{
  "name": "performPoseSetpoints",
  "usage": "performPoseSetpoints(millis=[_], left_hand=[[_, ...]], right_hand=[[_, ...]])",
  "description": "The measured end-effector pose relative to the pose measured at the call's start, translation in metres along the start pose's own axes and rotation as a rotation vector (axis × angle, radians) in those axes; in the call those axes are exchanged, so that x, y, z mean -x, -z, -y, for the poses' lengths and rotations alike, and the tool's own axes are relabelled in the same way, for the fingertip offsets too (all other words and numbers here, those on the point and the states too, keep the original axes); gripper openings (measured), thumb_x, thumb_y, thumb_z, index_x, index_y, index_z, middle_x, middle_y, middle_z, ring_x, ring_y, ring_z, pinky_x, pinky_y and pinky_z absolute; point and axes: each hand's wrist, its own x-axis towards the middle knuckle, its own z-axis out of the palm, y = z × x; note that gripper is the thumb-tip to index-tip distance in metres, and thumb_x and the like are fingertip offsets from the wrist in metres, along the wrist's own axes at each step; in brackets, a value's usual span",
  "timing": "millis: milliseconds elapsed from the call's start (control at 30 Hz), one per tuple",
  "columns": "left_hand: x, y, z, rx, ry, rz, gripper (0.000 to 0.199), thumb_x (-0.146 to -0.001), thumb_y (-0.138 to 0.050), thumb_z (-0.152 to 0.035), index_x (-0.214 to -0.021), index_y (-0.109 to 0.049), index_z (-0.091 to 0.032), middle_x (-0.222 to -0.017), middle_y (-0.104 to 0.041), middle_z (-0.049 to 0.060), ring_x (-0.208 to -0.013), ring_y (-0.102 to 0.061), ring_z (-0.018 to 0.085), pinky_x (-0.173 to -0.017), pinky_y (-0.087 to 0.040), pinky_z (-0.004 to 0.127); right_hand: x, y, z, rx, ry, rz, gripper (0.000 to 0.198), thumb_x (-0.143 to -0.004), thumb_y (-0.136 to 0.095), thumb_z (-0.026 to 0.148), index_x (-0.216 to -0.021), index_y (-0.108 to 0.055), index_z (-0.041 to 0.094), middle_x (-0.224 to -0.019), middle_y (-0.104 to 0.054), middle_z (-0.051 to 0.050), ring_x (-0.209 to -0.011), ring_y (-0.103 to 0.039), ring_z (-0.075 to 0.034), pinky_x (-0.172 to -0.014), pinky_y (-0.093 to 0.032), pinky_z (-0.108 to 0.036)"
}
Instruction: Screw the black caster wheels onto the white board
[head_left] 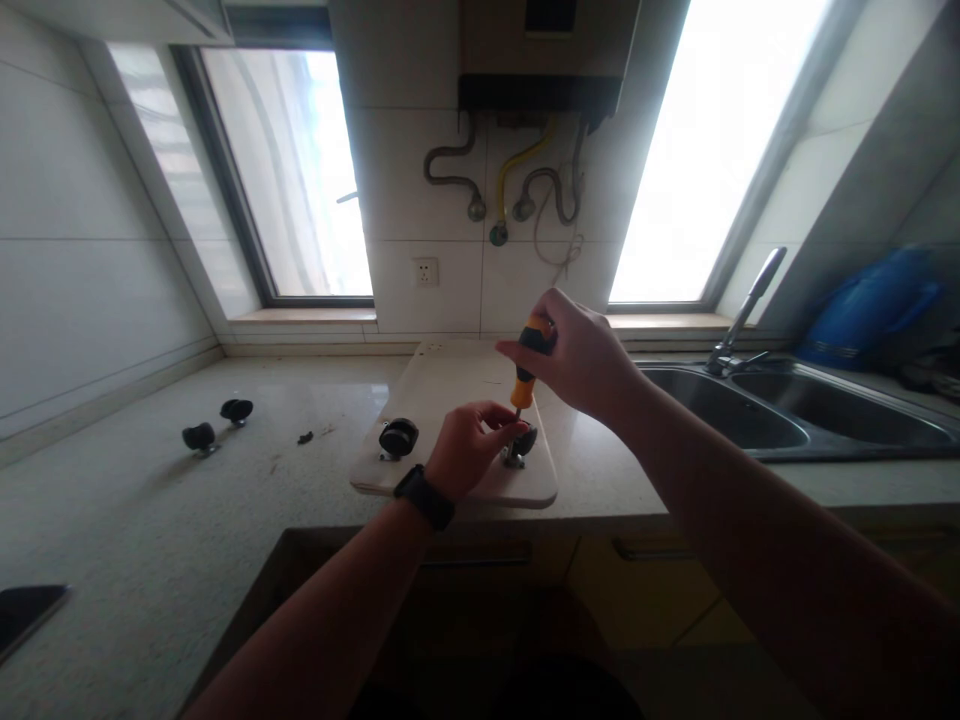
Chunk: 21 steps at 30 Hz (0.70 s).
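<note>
My right hand (581, 350) is wrapped round the orange and black handle of a screwdriver (524, 385), held upright with its shaft pointing down. At the shaft's lower end my left hand (474, 445) has its thumb and fingers pinched together. Whether they grip the shaft, a screw or the caster is too small to tell. Just below the fingertips a black caster wheel (525, 440) stands on the near right corner of a white board (450, 380), partly hidden by the hand. Another black caster (398, 437) stands on the board's near left corner.
Two loose casters (199, 437) lie on the speckled countertop (247, 500) at left, near a small dark scrap (305, 438). A double sink (720, 415) with a faucet (739, 330) is at right. A dark flat object (30, 610) lies at the lower left.
</note>
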Motion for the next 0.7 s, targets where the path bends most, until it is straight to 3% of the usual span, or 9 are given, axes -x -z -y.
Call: performPoseSetpoints(millis=[100,167,233,333,433,533,600,700], left_hand=[[-0.001,0.0,0.001,0.0,-0.019,-0.005,0.023,-0.085,-0.076,-0.04,-0.094,-0.078,-0.019,-0.085,-0.077,0.004,-0.074,-0.064,0.017,-0.072,-0.049,0.032],[-0.002,0.001,0.001,-0.009,-0.028,0.004,0.023,-0.086,-0.075,-0.04,-0.095,-0.079,-0.019,-0.085,-0.077,0.005,-0.074,-0.064,0.018,-0.072,-0.049,0.032],[-0.002,0.002,0.001,-0.026,-0.034,0.012,0.024,-0.087,-0.073,-0.04,-0.096,-0.079,-0.019,-0.087,-0.078,0.006,-0.074,-0.065,0.018,-0.073,-0.049,0.033],[-0.002,0.001,0.001,-0.05,-0.039,0.025,0.023,-0.089,-0.071,-0.039,-0.099,-0.079,-0.02,-0.092,-0.079,0.006,-0.078,-0.067,0.019,-0.074,-0.05,0.033],[-0.001,-0.001,0.0,-0.042,-0.048,0.048,0.021,-0.092,-0.068,-0.036,-0.103,-0.078,-0.021,-0.097,-0.08,0.006,-0.083,-0.07,0.02,-0.078,-0.052,0.034],[0.0,-0.003,0.0,-0.013,-0.051,0.049,0.019,-0.094,-0.066,-0.032,-0.104,-0.077,-0.021,-0.102,-0.08,0.006,-0.09,-0.072,0.021,-0.085,-0.054,0.035],[0.0,-0.003,0.001,0.007,-0.05,0.06,0.019,-0.094,-0.065,-0.031,-0.105,-0.077,-0.022,-0.104,-0.08,0.006,-0.094,-0.073,0.021,-0.089,-0.055,0.036],[0.001,-0.002,0.002,0.049,-0.045,0.081,0.019,-0.095,-0.064,-0.031,-0.106,-0.077,-0.021,-0.105,-0.079,0.006,-0.096,-0.073,0.021,-0.093,-0.055,0.037]], right_hand=[[-0.003,0.003,-0.001,-0.297,-0.044,0.147,0.028,-0.088,-0.062,0.038,-0.111,-0.055,0.023,-0.1,-0.067,-0.006,-0.078,-0.062,-0.017,-0.068,-0.052,-0.035],[-0.005,0.006,-0.002,-0.509,-0.05,0.266,0.041,-0.087,-0.06,0.027,-0.127,-0.053,0.024,-0.119,-0.065,-0.008,-0.093,-0.065,-0.019,-0.078,-0.056,-0.037],[-0.006,0.008,-0.003,-0.597,-0.053,0.337,0.045,-0.086,-0.061,0.026,-0.131,-0.054,0.025,-0.124,-0.064,-0.009,-0.101,-0.066,-0.02,-0.085,-0.057,-0.039],[-0.006,0.008,-0.004,-0.507,-0.054,0.291,0.04,-0.085,-0.069,0.035,-0.122,-0.063,0.023,-0.11,-0.068,-0.007,-0.091,-0.067,-0.02,-0.082,-0.057,-0.039],[-0.004,0.004,-0.005,-0.249,-0.025,0.116,0.036,-0.078,-0.077,0.045,-0.105,-0.068,0.023,-0.09,-0.067,-0.004,-0.076,-0.061,-0.018,-0.074,-0.054,-0.039],[-0.003,0.002,-0.006,-0.062,0.022,-0.018,0.033,-0.078,-0.076,0.05,-0.094,-0.069,0.023,-0.085,-0.066,-0.004,-0.075,-0.058,-0.019,-0.075,-0.051,-0.041],[-0.003,0.001,-0.008,-0.136,0.009,0.051,0.031,-0.085,-0.067,0.045,-0.108,-0.069,0.024,-0.097,-0.068,-0.006,-0.081,-0.061,-0.02,-0.078,-0.052,-0.041],[-0.003,0.003,-0.013,-0.441,-0.013,0.283,0.05,-0.089,-0.057,0.029,-0.139,-0.054,0.028,-0.126,-0.065,-0.008,-0.101,-0.066,-0.021,-0.088,-0.055,-0.04]])
